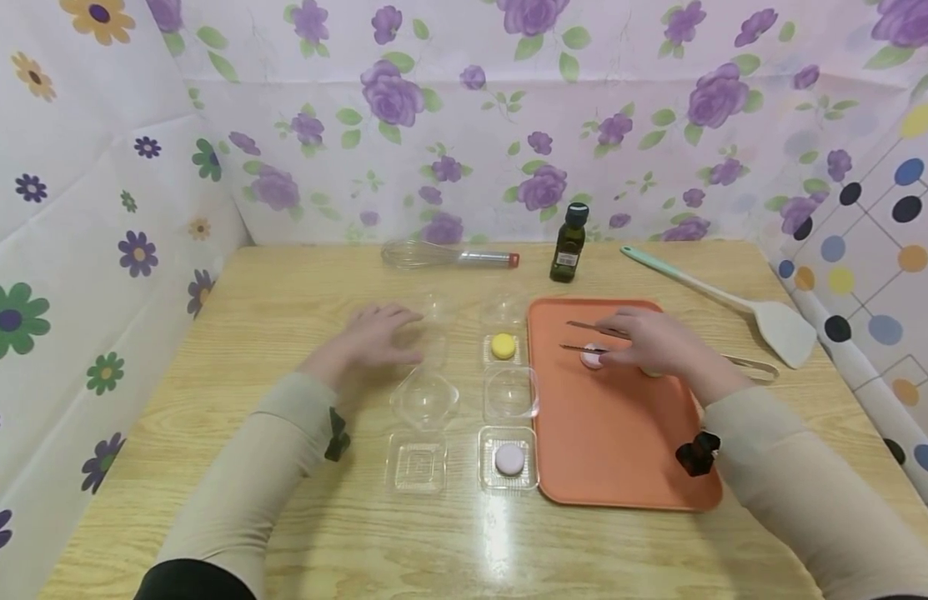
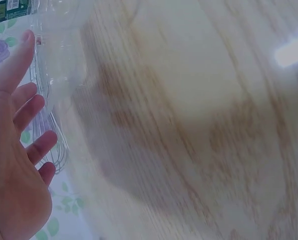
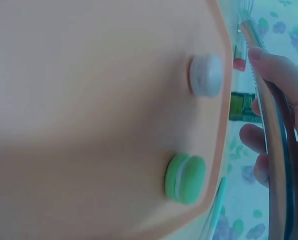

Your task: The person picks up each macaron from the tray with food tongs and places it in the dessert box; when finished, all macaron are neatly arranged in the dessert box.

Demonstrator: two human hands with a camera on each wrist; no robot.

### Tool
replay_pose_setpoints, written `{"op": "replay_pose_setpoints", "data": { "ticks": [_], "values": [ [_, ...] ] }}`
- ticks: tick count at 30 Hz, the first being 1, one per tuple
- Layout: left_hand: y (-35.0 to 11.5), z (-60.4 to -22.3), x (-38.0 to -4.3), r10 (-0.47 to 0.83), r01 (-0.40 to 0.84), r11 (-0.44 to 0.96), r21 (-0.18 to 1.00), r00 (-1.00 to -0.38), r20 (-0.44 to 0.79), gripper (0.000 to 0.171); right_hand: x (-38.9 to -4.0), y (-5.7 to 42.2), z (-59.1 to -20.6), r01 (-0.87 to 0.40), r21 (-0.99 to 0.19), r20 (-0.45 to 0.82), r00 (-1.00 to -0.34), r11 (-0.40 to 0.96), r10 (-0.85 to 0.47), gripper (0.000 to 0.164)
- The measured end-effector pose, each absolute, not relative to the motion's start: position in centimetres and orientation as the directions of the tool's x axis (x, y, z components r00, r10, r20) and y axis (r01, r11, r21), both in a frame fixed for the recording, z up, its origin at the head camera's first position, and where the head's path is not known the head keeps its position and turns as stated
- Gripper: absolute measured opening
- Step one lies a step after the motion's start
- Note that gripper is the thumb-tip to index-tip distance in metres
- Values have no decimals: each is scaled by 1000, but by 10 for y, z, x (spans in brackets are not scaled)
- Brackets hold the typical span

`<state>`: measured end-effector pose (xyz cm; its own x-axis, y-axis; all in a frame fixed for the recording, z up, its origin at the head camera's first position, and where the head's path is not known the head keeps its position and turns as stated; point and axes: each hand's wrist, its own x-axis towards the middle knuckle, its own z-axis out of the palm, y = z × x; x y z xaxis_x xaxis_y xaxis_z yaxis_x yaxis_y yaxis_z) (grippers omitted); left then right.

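gripping metal tongs (image 3: 278,165) in right hand (image 1: 651,342) over orange tray (image 1: 614,442), near pale macaron (image 3: 206,75) and green macaron (image 3: 186,178) lying there. holding left hand (image 1: 373,336) loosely spread beside clear containers (image 1: 426,400); cannot tell whether touching.

Counter (image 1: 306,287): pale wood grain. Whisk (image 1: 450,255): lies along the rear edge, wire loops to the left, red-tipped handle to the right. Bottle (image 1: 567,246): dark green, black cap, pale label; stands upright just right of the whisk. Spatula (image 1: 775,321): lies diagonally, mint handle end toward the rear, white blade near the right edge. Rear sheet (image 1: 464,142): purple roses, green leaves. Left sheet (image 1: 81,242): multicoloured daisies. Right sheet (image 1: 869,283): coloured dots.
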<state>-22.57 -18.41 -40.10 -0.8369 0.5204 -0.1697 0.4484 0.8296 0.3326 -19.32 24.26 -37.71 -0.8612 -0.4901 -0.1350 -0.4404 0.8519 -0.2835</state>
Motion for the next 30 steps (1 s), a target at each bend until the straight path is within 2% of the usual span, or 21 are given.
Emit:
{"op": "replay_pose_setpoints", "data": {
  "ticks": [14,21,30],
  "values": [
    [-184,-404,-225,505,435,840,325,-846,-173,71,-188,272,-384,-424,-256,-163,-867,869,-471,51],
    [-182,-406,-224,497,433,842,324,-854,-151,71,-189,274,-392,-421,-245,-191,-862,873,-470,53],
    [-184,-410,-223,485,419,844,334,-863,-143,71,-188,269,-396,-443,-239,-169,-857,864,-487,45]
  ]
}}
